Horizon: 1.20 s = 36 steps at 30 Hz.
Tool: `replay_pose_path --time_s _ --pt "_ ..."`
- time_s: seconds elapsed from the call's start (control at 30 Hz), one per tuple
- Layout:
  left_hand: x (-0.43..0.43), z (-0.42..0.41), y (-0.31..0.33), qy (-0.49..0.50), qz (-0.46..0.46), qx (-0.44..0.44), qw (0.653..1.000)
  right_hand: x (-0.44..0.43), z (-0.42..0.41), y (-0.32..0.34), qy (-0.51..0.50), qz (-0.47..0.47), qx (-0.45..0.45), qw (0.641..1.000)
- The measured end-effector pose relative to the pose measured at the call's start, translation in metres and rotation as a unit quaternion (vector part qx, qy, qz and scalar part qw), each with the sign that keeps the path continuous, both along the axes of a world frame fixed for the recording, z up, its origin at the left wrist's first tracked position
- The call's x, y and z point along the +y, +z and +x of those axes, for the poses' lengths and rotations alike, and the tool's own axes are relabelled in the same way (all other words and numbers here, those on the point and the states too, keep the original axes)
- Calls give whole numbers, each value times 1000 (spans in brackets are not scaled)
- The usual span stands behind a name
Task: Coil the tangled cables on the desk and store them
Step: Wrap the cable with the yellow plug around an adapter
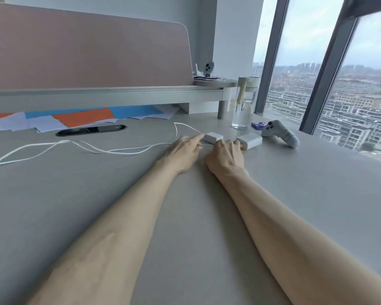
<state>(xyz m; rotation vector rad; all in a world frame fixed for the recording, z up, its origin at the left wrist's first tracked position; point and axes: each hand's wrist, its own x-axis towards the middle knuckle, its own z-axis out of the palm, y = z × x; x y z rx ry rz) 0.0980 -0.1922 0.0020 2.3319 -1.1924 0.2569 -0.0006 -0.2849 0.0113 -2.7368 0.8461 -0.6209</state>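
Observation:
Two white cables (110, 150) lie loose across the grey desk (97, 216), running from the far left edge to two white power adapters. My left hand (184, 148) lies over the cables with its fingers stretched out, and the index tip touches the near end of the left adapter (215, 137). My right hand (226, 155) sits beside it with knuckles raised. Its fingers curl down against the near end of the right adapter (252, 139). The fingertips are hidden, so I cannot see what they hold.
A glass water bottle (243, 111) stands just behind the adapters, beside a small blue packet (258, 125). A white handheld controller (280, 134) lies right of them by the window. Coloured papers (75, 119) lie under the desk shelf (119, 93). A cable slot (90, 129) opens behind the cables.

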Motion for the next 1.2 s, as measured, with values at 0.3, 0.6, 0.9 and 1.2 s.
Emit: replay_pose_path --time_s 0.3,0.6,0.9,1.2 --pt "29 -53 2 -31 -71 42 996 19 -37 4 15 -59 -13 998" --pt "128 -101 9 44 -281 176 942 52 -67 1 172 -159 -101 967" --pt "217 -91 18 127 -505 270 810 132 -39 6 279 -164 -49 945" --pt "255 -39 9 184 -442 208 853 205 -7 11 436 330 -155 823"
